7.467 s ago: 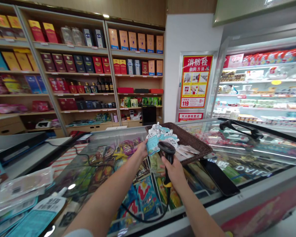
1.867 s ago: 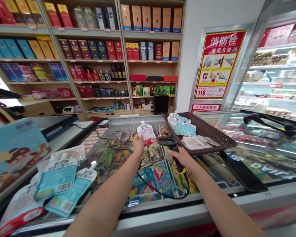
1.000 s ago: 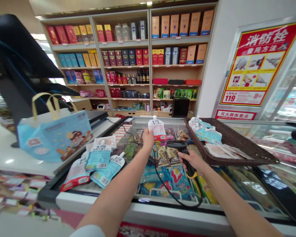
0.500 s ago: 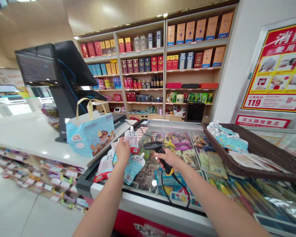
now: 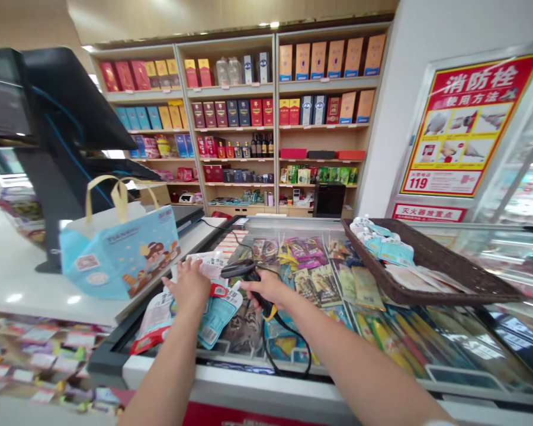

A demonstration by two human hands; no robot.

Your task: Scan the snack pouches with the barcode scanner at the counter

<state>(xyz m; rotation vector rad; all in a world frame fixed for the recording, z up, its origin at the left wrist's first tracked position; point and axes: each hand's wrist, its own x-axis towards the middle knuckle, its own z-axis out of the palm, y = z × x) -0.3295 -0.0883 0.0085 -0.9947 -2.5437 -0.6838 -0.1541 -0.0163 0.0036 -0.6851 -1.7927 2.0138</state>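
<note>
My right hand (image 5: 266,287) is wrapped round the handle of a black barcode scanner (image 5: 238,269), whose head points left over the pouches. Its cable hangs in a loop below. My left hand (image 5: 190,288), fingers spread, lies over a pile of spouted drink pouches on the freezer's glass top. A white-and-red pouch (image 5: 156,315) sticks out on its left side. To its right lies a blue pouch (image 5: 217,316) with a barcode, and another white pouch (image 5: 211,260) shows beyond the fingers. The hand partly covers the pile.
A light-blue paper bag (image 5: 119,251) with yellow handles stands on the white counter (image 5: 18,284) at left, before a black register screen (image 5: 66,106). On the freezer's right side sits a brown woven basket (image 5: 453,260) with more pouches. Packaged ice creams (image 5: 311,284) lie under the glass.
My left hand has lowered the white-and-red pouch it held upright onto the pile, and its fingers have spread. The scanner stays in my right hand, now nearer the pouches. The view has swung right.
</note>
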